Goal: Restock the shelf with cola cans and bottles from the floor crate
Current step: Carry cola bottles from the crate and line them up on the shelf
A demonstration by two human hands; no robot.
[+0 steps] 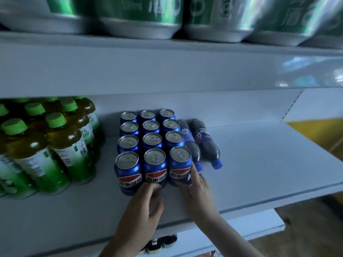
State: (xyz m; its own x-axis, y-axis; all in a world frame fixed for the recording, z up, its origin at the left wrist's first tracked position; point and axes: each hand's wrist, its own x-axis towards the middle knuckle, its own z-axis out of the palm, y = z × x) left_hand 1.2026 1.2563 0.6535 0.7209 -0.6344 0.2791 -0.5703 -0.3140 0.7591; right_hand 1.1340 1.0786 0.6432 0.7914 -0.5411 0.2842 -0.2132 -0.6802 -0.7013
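Note:
Several blue cola cans (152, 141) stand upright in a three-wide block on the white shelf (259, 164). Two cola bottles (204, 141) with blue caps lie on their sides right of the block, caps toward me. My left hand (143, 206) reaches the front middle can (155, 167) with its fingertips touching the can's lower front. My right hand (196, 191) has straight fingers against the front and right side of the front right can (179, 166). The floor crate is out of view.
Green-capped tea bottles (46, 145) crowd the shelf's left side. Large green-and-silver cans (141, 17) stand on the upper shelf above. The shelf's right half is bare white board. Below the shelf edge I see shoes (161, 243) on the floor.

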